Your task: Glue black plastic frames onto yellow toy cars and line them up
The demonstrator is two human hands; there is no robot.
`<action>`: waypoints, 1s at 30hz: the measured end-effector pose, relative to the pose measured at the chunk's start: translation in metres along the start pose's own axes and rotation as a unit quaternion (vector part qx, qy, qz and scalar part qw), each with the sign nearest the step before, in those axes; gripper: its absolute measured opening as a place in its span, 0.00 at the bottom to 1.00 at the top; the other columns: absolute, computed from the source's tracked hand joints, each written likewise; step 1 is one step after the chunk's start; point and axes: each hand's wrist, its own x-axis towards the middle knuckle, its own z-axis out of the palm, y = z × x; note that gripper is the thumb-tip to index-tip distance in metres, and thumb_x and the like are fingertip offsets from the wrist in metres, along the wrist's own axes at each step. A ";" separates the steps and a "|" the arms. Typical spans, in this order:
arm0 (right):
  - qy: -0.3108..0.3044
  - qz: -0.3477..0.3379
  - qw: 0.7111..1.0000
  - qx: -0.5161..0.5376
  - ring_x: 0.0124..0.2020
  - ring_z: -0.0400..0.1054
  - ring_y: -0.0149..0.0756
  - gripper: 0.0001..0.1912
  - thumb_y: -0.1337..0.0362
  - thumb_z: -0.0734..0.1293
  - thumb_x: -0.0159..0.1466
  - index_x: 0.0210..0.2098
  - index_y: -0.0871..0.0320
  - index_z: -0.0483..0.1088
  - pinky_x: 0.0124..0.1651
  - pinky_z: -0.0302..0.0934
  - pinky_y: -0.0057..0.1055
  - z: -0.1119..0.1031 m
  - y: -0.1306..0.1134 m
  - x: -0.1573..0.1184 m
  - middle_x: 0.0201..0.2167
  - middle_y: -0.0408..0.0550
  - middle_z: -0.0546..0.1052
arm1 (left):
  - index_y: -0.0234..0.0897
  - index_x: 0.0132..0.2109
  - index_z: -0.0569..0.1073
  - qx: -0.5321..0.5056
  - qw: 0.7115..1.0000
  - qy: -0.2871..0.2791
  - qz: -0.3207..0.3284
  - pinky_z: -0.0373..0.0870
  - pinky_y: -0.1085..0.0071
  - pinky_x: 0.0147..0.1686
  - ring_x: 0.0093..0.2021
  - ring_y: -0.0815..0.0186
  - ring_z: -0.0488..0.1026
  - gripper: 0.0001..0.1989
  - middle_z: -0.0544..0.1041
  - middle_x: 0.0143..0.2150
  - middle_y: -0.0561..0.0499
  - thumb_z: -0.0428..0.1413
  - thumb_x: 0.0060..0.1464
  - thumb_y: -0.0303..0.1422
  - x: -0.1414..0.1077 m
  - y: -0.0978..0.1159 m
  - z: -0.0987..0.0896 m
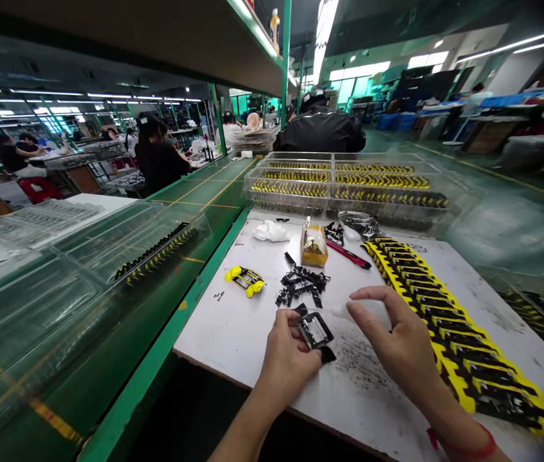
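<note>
The person's left hand (287, 359) pinches a black frame (306, 326) between thumb and fingers, just in from the bench's (224, 330) near edge; the right hand (399, 340) is curled round a translucent bottle (378, 312), its tip towards the frame. Past them, black parts (301, 283) lie heaped mid-bench, a yellow-and-black piece (244, 280) sits near the left edge, and a long row of yellow-and-black pieces (450, 324) runs down the right.

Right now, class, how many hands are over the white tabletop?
2. The left hand, near the front edge, holds a black frame; the right hand, beside the yellow-and-black row, grips a translucent bottle. No other hand shows there.
</note>
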 end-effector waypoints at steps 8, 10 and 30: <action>-0.041 -0.070 0.996 -0.022 0.11 0.55 0.22 0.06 0.59 0.64 0.64 0.37 0.55 0.68 0.16 0.54 0.26 0.003 -0.003 -0.009 0.30 0.41 0.76 | 0.39 0.47 0.60 0.022 0.999 0.019 0.015 0.70 0.74 0.27 0.28 0.67 0.74 0.27 0.74 0.36 0.52 0.60 0.39 0.25 -0.001 -0.002 0.002; -0.046 -0.073 0.996 -0.023 0.10 0.54 0.22 0.06 0.59 0.64 0.64 0.37 0.55 0.68 0.15 0.53 0.26 0.005 -0.003 -0.009 0.30 0.41 0.76 | 0.39 0.47 0.60 0.022 0.999 0.020 0.015 0.70 0.74 0.27 0.28 0.68 0.74 0.27 0.73 0.36 0.52 0.61 0.39 0.25 -0.002 -0.002 0.002; -0.084 0.017 0.995 -0.046 0.12 0.52 0.27 0.09 0.55 0.63 0.65 0.37 0.53 0.67 0.19 0.52 0.32 0.008 -0.017 -0.012 0.31 0.47 0.76 | 0.39 0.47 0.61 0.028 0.999 0.011 0.024 0.69 0.74 0.26 0.27 0.69 0.72 0.27 0.72 0.38 0.51 0.61 0.39 0.27 -0.002 -0.001 -0.003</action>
